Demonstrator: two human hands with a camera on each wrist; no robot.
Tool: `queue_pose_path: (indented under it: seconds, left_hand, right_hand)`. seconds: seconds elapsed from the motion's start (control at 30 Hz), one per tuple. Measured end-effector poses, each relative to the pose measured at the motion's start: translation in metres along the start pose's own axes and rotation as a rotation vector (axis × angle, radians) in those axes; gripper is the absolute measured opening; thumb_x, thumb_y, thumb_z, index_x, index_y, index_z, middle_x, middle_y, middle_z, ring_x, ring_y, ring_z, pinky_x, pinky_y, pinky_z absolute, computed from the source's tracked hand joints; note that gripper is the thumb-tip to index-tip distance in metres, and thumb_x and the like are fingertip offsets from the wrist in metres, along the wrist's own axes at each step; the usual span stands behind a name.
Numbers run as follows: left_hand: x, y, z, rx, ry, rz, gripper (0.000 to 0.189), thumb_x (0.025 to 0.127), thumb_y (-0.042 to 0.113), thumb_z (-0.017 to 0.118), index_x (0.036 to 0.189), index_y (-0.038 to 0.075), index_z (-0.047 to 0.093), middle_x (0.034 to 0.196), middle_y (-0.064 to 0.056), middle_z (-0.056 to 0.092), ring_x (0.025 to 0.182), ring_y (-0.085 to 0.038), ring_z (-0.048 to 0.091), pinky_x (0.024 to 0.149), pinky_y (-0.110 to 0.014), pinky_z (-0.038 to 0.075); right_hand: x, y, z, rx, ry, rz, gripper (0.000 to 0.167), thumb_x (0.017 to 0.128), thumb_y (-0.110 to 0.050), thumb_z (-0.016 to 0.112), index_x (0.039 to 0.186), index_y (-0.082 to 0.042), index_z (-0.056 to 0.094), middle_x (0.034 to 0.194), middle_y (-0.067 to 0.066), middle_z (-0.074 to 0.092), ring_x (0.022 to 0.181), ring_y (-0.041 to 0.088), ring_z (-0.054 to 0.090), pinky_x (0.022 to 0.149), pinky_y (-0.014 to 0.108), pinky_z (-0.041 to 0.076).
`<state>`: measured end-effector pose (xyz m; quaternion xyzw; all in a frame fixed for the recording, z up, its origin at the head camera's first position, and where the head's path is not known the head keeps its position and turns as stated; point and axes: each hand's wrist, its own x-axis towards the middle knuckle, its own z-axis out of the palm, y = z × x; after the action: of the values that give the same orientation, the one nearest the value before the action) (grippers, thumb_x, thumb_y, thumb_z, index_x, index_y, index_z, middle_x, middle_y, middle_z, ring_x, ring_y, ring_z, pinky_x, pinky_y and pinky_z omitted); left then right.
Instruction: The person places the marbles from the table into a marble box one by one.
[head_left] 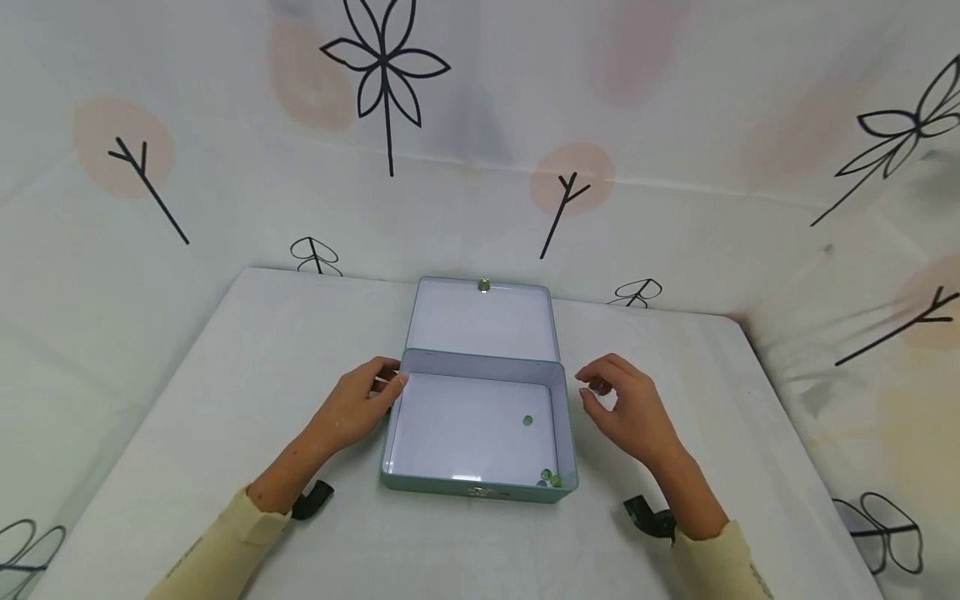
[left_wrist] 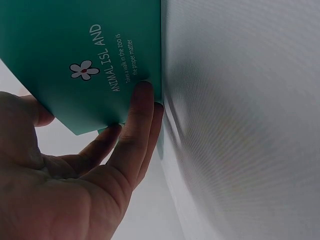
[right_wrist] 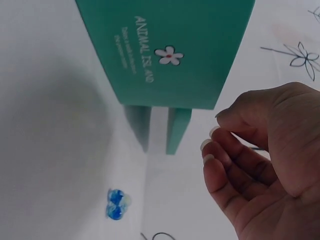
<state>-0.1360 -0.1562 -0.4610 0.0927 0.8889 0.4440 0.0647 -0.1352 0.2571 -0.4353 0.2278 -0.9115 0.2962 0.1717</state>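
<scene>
Left hand (head_left: 360, 407) grips the box (head_left: 423, 484) by its left wall (left_wrist: 95, 50), green beads (head_left: 555, 481) loose within, while the right hand (head_left: 632, 410), fingers loosely bent and seen holding nothing, stands off its right side near blue beads (right_wrist: 115, 196) on the table (head_left: 480, 554), which a careless brush could scatter.

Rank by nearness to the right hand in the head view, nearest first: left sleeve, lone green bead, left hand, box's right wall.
1. Box's right wall: just left of the right hand.
2. Lone green bead: inside the box, toward its right.
3. Left hand: gripping the box's left side.
4. Left sleeve: lower left, beyond that hand.
</scene>
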Motion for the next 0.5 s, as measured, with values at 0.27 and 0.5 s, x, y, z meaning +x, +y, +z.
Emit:
queue_pose_path:
  seconds: [0.27,0.5]
  left_hand:
    - [0.0,0.001,0.0,0.004,0.002,0.001,0.059,0.111,0.049,0.053,0.148,0.004,0.055,0.134,-0.013,0.067,0.121,-0.03,0.067,0.099,-0.048,0.058]
    - [0.0,0.002,0.0,0.009,0.004,-0.005,0.059,0.111,0.049,0.053,0.148,0.004,0.054,0.134,-0.013,0.067,0.121,-0.03,0.067,0.1,-0.049,0.058]
  right_hand:
    - [-0.001,0.016,0.002,-0.014,0.0,0.051,0.025,0.085,0.012,0.079,0.104,-0.004,0.074,0.102,0.004,0.071,0.087,0.018,0.066,0.072,0.038,0.06]
    - [-0.002,0.03,0.004,-0.038,-0.008,0.108,0.024,0.086,0.011,0.077,0.107,0.0,0.074,0.104,0.007,0.07,0.09,0.022,0.067,0.073,0.043,0.06]
